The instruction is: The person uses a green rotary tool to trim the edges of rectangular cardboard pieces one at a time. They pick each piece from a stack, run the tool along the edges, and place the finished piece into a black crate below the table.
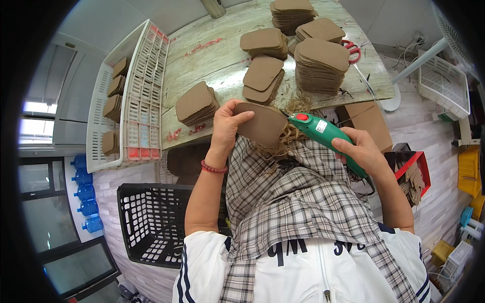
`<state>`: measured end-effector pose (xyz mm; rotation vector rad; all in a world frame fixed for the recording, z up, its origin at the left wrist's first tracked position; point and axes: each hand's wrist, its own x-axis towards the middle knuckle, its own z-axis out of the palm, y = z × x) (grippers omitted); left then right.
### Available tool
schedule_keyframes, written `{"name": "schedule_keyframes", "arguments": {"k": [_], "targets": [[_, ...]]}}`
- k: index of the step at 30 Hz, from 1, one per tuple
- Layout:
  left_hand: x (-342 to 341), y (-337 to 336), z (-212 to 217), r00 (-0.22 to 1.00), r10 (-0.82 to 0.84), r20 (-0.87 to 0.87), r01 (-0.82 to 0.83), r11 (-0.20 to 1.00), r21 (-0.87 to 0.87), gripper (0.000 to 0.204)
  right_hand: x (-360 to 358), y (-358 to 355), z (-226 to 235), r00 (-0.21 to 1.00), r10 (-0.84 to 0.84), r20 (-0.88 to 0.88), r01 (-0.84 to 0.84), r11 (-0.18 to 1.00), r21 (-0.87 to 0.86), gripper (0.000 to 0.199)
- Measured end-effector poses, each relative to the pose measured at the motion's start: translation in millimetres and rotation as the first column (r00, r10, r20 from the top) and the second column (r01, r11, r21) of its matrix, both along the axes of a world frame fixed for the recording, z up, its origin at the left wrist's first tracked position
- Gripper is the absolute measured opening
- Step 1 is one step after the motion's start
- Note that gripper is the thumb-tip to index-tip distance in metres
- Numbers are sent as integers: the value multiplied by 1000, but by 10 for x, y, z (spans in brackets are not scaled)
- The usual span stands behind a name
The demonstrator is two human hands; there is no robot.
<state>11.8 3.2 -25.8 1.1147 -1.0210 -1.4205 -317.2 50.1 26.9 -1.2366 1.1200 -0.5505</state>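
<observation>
Leftmost, blue water bottles [86,201] are ranged in a row. Next, a white crate [147,96] w/ slotted walls stands at the L end of the worktable [202,60], bundles of brown pieces [115,106] visible inside; below it, i.e. nearer the wearer, is a black basket [151,217] w/ perforated walls. Cont. rightward, a low stack [196,103] of like pieces lies near the table's front edge, just beyond the L hand [230,123]. This hand, w/ a red bead bracelet [214,167] at the wrist, is closed on one flat brown piece [262,125]: thumb on the upper face, other fingers mostly hidden behind. The piece extends R from the thumb, btwn the two hands & above the plaid apron [283,202]. Five more stacks [321,70] stand farther back on the table. Pale shreds [299,103] bunch about the piece's R edge, where the nose of a green handheld tool [326,135] w/ a red switch [302,117] meets or nearly meets it; exact contact can't be told. The R hand [361,151] is wrapped round the tool's body, some fingers out of sight. Farther R: red-handled scissors [352,50] on the table; a cardboard box [368,123] below table level; a red bin [425,169] holding brown scraps [413,184]; a 2nd white crate [443,80] & yellow bins [469,169] near the R margin.
</observation>
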Motion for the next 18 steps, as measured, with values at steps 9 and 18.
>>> {"name": "schedule_keyframes", "arguments": {"k": [9, 18], "targets": [[-81, 12, 37, 995, -85, 48, 82, 995, 63, 15, 77, -24, -33, 1000, -9, -22, 8, 1000, -21, 37], [-181, 20, 116, 951, -293, 97, 272, 945, 179, 18, 163, -69, -10, 999, 37, -39, -39, 998, -43, 36]]}}
